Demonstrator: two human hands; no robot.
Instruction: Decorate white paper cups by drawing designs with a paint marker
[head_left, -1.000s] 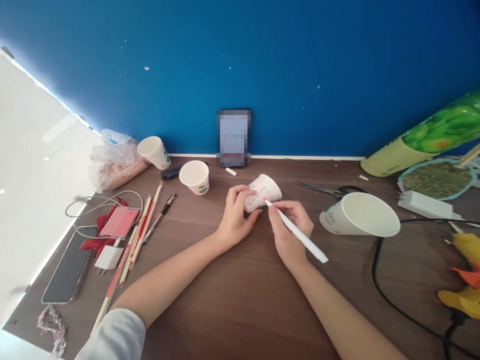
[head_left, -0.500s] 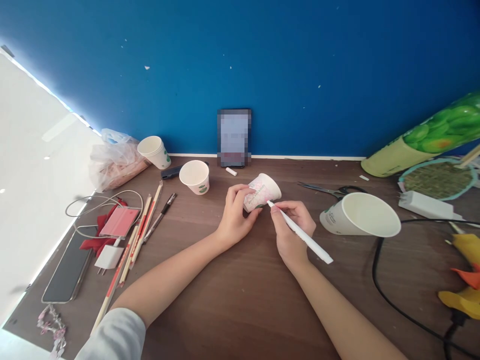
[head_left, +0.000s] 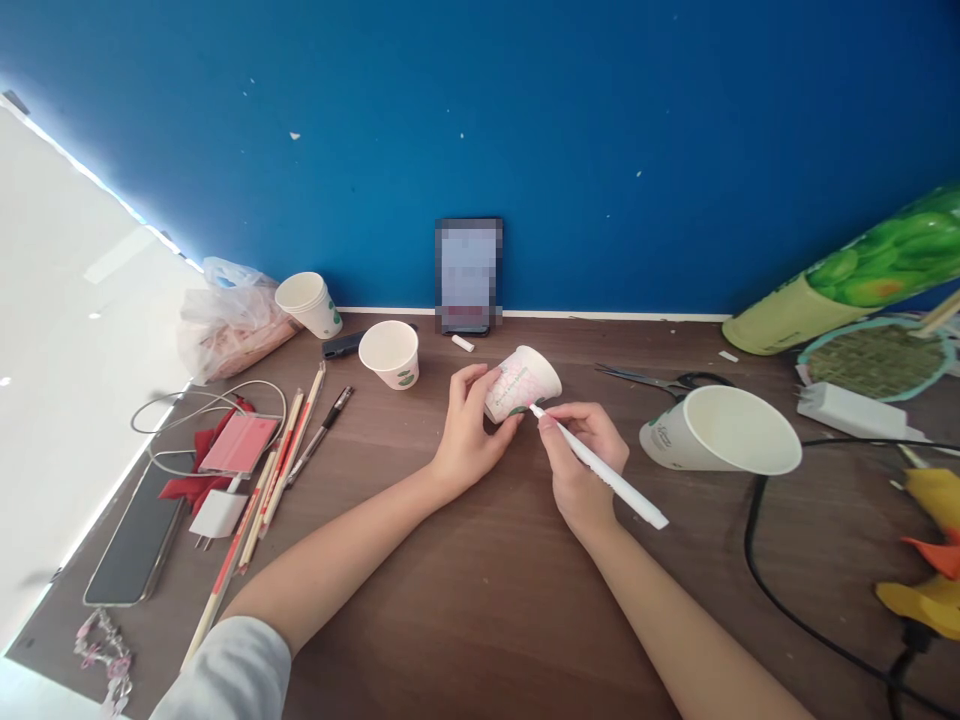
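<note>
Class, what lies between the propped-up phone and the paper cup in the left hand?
The head view shows a white marker cap on the tabletop between the phone and the paper cup.

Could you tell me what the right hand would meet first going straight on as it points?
Most likely the pink-marked paper cup in the left hand; the white marker in the right hand points at its side, though contact is unclear.
</note>
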